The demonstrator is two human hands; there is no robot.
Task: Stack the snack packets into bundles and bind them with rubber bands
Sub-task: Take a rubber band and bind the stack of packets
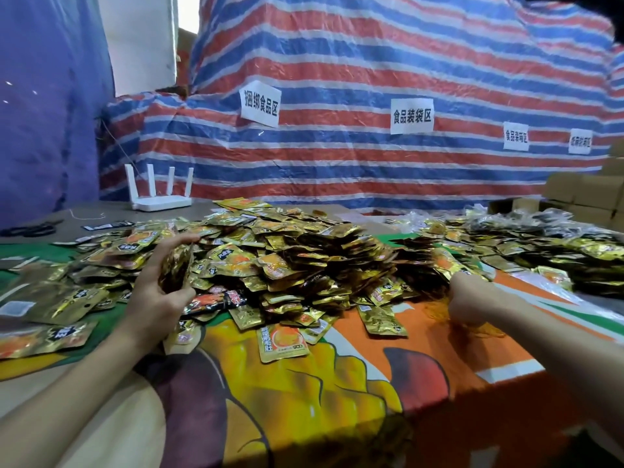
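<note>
Centre-left, the left hand (158, 293) grips a stack of gold foil snack packets (176, 265); at right, the right hand (471, 298) touches thin orange rubber bands (439, 314). Its grip cannot be told.

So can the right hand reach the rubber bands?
Probably yes. The right hand sits right at the orange rubber bands, which lie uncovered on the cloth, with nothing between.

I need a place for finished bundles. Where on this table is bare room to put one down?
Bare room: the orange and yellow printed cloth at the front edge, below the heap of gold foil snack packets. Also a brown tabletop strip beside the white four-antenna router. The middle and far right are crowded.
</note>
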